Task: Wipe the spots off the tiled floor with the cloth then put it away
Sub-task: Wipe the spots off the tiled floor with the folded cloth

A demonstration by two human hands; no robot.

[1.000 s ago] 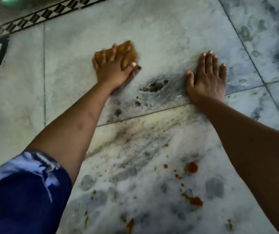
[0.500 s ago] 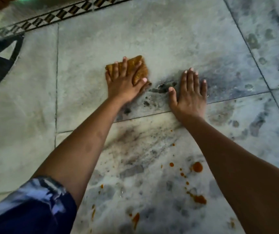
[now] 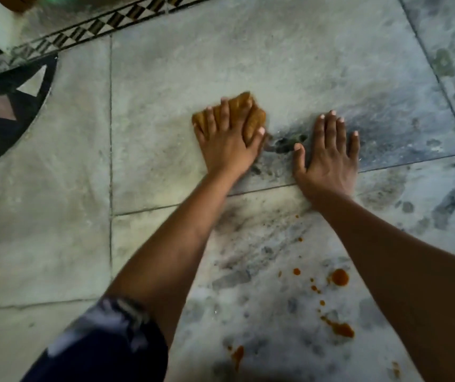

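1. Over the last second the left hand [image 3: 227, 142] and the cloth [image 3: 248, 117] under it had stayed on the same tile, fingers pointing away, while the right hand [image 3: 328, 153] had drawn in from well to the right until its thumb lay near the left thumb; the view had also swung, so some of that shift was the head's.
2. That suggested little real wiping in this stretch; the dark smudge [image 3: 287, 140] between the thumbs looked untouched.
3. The left grip was flat, fingers spread and pressed down on the cloth, pinning rather than pinching it; the right grip was spread, palm flat on the floor [image 3: 165, 161], holding nothing, probably as a brace.
4. The cloth lay beneath the left fingers, poking out ahead of the fingertips and beside the thumb.
5. The orange spots [image 3: 339, 277] lay well behind both hands, near the right forearm; judged from this, most wiping remained, and putting away had not begun.
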